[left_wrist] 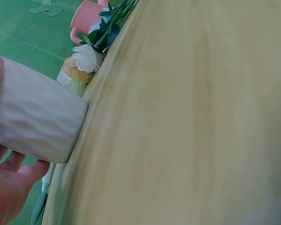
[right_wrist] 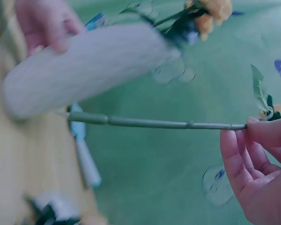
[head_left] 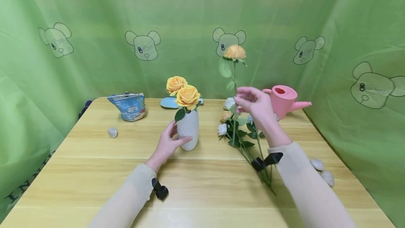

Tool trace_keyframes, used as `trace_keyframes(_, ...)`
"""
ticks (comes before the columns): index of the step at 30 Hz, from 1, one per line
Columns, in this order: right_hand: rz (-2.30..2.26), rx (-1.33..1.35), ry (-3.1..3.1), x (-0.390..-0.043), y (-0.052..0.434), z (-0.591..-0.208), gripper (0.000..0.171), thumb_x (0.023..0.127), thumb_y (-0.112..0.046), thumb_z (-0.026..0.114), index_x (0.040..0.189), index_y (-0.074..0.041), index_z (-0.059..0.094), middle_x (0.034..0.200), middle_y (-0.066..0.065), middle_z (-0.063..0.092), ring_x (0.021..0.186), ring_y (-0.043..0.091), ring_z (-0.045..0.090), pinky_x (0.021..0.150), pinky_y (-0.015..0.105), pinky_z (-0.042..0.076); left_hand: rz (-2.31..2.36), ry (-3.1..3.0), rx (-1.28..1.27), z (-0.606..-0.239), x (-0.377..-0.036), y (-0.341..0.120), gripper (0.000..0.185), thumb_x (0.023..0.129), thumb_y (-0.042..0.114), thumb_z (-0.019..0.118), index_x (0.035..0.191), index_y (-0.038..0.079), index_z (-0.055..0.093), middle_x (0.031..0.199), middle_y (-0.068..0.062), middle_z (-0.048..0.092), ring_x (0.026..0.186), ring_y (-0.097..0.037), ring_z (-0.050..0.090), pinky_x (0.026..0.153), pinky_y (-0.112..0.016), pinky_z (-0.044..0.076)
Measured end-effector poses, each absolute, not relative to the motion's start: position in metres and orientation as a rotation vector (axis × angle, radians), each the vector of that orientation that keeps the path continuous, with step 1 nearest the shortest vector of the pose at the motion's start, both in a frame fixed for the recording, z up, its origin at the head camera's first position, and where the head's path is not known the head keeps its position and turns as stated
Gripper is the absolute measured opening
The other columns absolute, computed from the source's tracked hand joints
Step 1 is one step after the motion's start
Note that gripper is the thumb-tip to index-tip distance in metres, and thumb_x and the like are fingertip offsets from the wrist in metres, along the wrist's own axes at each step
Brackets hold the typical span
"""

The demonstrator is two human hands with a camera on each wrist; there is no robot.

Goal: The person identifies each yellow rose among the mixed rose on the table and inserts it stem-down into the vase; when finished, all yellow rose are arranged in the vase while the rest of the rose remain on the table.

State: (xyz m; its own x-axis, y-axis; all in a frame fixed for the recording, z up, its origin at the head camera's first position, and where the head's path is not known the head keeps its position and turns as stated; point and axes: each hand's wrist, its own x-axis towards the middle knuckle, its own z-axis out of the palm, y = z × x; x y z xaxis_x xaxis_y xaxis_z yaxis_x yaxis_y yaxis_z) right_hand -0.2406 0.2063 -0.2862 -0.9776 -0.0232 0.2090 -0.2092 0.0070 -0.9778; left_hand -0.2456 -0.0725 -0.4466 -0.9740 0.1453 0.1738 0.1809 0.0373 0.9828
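Note:
A white textured vase [head_left: 188,129] stands upright on the table with two yellow roses [head_left: 187,97] in its mouth. My left hand [head_left: 167,141] holds the vase's side, thumb in front and fingers behind. To the right, my right hand [head_left: 254,103] pinches the stem [right_wrist: 150,123] of an orange rose [head_left: 235,52] between thumb and fingertips. This rose is upright, its bloom above the hand and its lower stem hanging over the flowers on the table. In the right wrist view the vase [right_wrist: 84,65] is beyond the stem's lower end.
Several loose white and orange flowers [head_left: 222,129] lie on the right with their stems toward the front. Behind them is a pink watering can [head_left: 283,101]. A blue bag [head_left: 129,107], a grey stone [head_left: 112,132], a light-blue scoop [head_left: 169,103] and pale stones [head_left: 327,178] also sit on the table.

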Motion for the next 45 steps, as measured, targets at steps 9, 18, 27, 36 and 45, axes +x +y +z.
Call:
trace_keyframes(9,2.211,0.233,-1.942,-0.267,0.162,-0.24,0.036,0.08,0.005,0.068,0.114,-0.001,0.059,0.098,0.012,0.061,0.075,0.021,0.064,0.067,0.032,0.056,-2.182,-2.263,-0.381,-0.434,-0.239,-0.074,0.078,0.076,0.021,0.078,0.141,0.019,0.036,0.137,-0.005,0.043,0.125,-0.022,0.041,0.103,-0.039,0.035)
trace_keyframes(18,2.246,0.31,-1.671,-0.288,0.125,-0.198,0.032,0.078,0.01,0.068,0.108,-0.002,0.063,0.092,0.013,0.063,0.07,0.024,0.064,0.06,0.033,0.057,-2.16,-2.286,-0.394,-0.42,-0.231,-0.074,0.077,0.078,0.018,0.077,0.142,0.016,0.034,0.138,-0.007,0.042,0.126,-0.024,0.04,0.104,-0.04,0.035)
trace_keyframes(27,2.154,0.386,-1.713,-0.295,0.105,-0.215,0.031,0.08,0.009,0.066,0.108,-0.002,0.063,0.092,0.013,0.064,0.072,0.023,0.064,0.063,0.034,0.057,-2.152,-2.304,-0.377,-0.419,-0.231,-0.072,0.078,0.078,0.02,0.077,0.142,0.017,0.034,0.138,-0.007,0.042,0.126,-0.023,0.04,0.103,-0.036,0.036)
trace_keyframes(36,2.059,0.478,-1.968,-0.293,0.094,-0.254,0.032,0.081,0.009,0.065,0.112,0.005,0.059,0.092,0.012,0.062,0.075,0.019,0.061,0.065,0.034,0.057,-2.154,-2.302,-0.359,-0.417,-0.229,-0.074,0.077,0.078,0.019,0.077,0.142,0.017,0.034,0.138,-0.007,0.042,0.125,-0.024,0.04,0.103,-0.038,0.036)
trace_keyframes(45,1.9,0.548,-2.338,-0.288,0.118,-0.294,0.025,0.086,-0.001,0.063,0.111,0.0,0.064,0.102,0.015,0.064,0.085,0.025,0.062,0.072,0.034,0.056,-2.16,-2.291,-0.355,-0.418,-0.23,-0.073,0.077,0.078,0.017,0.077,0.142,0.017,0.035,0.137,-0.007,0.042,0.125,-0.024,0.041,0.103,-0.038,0.036)
